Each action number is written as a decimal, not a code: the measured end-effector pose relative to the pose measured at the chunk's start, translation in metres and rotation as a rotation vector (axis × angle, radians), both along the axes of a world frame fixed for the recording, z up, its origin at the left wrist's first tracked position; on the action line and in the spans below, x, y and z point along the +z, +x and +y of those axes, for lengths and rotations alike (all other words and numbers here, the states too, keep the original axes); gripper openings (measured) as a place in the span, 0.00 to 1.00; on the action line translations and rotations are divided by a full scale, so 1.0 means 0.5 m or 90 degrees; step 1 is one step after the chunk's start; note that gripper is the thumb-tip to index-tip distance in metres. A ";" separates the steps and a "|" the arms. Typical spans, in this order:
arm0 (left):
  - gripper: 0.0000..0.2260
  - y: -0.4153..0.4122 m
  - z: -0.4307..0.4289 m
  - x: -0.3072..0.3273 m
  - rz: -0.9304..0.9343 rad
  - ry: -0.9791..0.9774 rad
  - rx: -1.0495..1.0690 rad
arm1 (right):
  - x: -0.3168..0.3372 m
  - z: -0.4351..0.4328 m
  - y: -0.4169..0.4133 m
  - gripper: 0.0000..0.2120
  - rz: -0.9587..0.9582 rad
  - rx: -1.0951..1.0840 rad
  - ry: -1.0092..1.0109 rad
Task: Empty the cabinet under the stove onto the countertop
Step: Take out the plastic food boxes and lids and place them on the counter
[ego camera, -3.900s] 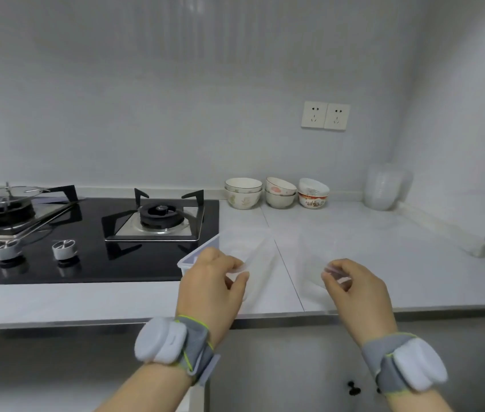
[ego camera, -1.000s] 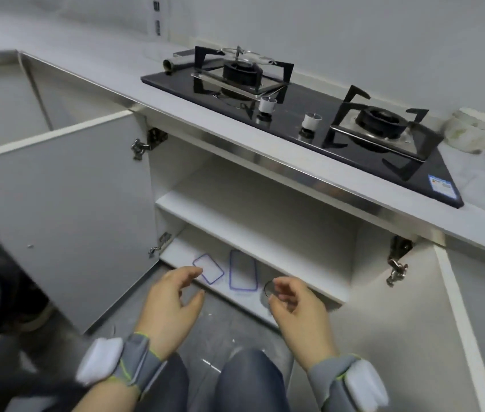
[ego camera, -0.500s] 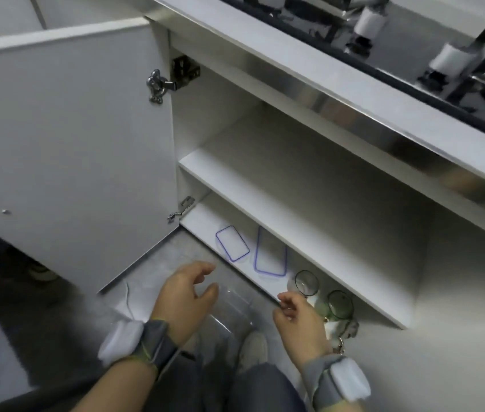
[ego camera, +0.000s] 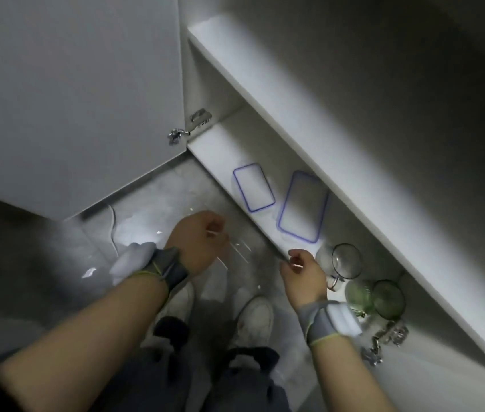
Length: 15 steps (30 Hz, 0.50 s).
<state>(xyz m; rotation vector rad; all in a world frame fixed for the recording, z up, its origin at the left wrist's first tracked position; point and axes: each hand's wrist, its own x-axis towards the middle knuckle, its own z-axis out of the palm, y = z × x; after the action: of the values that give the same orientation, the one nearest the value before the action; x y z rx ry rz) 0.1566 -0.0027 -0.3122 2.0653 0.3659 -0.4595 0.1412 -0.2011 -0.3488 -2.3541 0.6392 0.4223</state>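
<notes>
I crouch at the open cabinet under the stove. On its bottom shelf lie two clear containers with blue-rimmed lids, a smaller one and a larger one. To their right stand a clear glass mug and a green glass mug. A faint clear plastic container hangs over the floor in front of the shelf. My left hand grips its left side with curled fingers. My right hand pinches its right edge, close to the clear mug.
The white cabinet door stands open on the left, its hinge at the shelf corner. A middle shelf board overhangs the bottom shelf. Another hinge sits at the lower right. My shoes are on the grey floor.
My view has dropped from the countertop to the bottom shelf. Both hands have closed in on the clear container in front of the shelf edge.
</notes>
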 end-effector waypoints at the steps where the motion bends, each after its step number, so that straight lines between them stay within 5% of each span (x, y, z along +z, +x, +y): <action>1: 0.12 0.009 -0.002 -0.027 0.006 0.009 -0.005 | -0.028 0.001 0.007 0.12 -0.001 0.000 -0.015; 15: 0.14 0.122 -0.077 -0.331 0.123 -0.017 0.015 | -0.259 -0.025 0.087 0.25 -0.132 0.135 -0.086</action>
<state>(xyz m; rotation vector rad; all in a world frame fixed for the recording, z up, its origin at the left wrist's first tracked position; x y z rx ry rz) 0.2174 -0.0414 -0.4774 1.9939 0.4954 -0.6494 0.1845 -0.2137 -0.4782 -2.5636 0.3314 0.2284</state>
